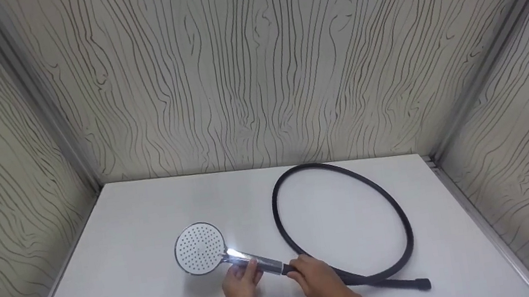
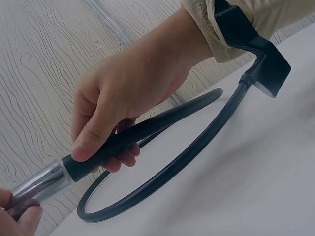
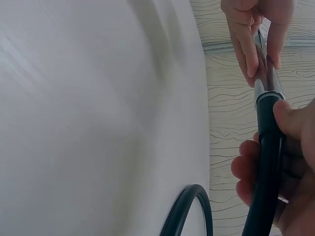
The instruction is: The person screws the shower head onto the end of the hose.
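A chrome shower head (image 1: 200,249) with a white, dotted spray face points up toward me. My left hand (image 1: 242,294) grips its handle (image 1: 270,265), thumb on top. In my right hand (image 1: 320,283) is the end of a black shower hose (image 1: 402,212), pinched close to the connector. That connector (image 2: 74,168) meets the base of the chrome handle, as the left wrist view shows. Thumb and curled fingers of the right hand (image 3: 295,162) wrap the hose in the right wrist view. From there the hose loops over the table, its other end (image 1: 423,284) lying at the right.
The white tabletop (image 1: 118,239) is bounded by wood-grain panels (image 1: 234,70) at the back and both sides. Grey metal posts (image 1: 33,97) stand in the corners. The hose loop covers the right part of the table and reaches its back edge.
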A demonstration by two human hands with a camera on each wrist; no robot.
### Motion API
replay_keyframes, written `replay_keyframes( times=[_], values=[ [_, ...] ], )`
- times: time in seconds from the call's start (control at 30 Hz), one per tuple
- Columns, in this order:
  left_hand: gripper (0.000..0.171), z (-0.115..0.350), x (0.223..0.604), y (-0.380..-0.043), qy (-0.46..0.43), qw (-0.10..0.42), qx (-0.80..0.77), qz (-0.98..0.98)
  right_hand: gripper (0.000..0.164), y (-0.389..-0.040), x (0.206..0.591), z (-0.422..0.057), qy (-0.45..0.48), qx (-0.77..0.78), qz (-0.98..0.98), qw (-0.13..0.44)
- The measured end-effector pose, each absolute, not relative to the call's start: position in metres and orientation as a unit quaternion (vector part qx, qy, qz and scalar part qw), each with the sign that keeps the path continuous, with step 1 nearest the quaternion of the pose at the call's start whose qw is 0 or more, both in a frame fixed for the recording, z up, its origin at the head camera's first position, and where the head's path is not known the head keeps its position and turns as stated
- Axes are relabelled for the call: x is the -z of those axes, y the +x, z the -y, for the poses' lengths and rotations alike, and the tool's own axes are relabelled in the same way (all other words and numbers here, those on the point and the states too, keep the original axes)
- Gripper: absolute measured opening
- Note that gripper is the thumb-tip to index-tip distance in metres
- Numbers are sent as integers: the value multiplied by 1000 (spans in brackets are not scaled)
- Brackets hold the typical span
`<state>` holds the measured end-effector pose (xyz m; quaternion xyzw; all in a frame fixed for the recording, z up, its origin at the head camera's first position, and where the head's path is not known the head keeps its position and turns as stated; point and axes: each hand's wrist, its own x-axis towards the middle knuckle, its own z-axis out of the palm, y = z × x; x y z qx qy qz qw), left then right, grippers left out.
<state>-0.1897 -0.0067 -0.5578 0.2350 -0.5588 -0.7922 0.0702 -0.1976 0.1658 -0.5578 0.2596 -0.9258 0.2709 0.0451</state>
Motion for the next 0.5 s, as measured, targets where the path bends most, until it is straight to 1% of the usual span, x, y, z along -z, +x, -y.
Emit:
replay_keyframes(
  times=[0.1, 0.13, 0.23, 0.3, 0.4, 0.47, 0.5],
  values=[
    [42, 6, 558, -190, 238, 72, 792, 558, 21, -198, 558, -166, 251, -293, 922, 27],
    [41, 6, 558, -190, 239, 74, 791, 558, 23, -198, 559, -165, 245, -307, 919, 27],
    [38, 5, 557, -190, 241, 81, 791, 556, 33, -197, 561, -163, 229, -330, 914, 56],
    [37, 5, 557, -189, 239, 88, 794, 552, 33, -196, 563, -162, 223, -338, 911, 83],
    [37, 5, 556, -189, 234, 92, 802, 543, 23, -195, 564, -161, 229, -330, 909, 113],
    [39, 7, 556, -188, 233, 90, 804, 539, 12, -195, 563, -161, 247, -314, 910, 114],
    [40, 8, 555, -188, 233, 87, 805, 540, 9, -195, 563, -162, 255, -305, 911, 108]
  ],
)
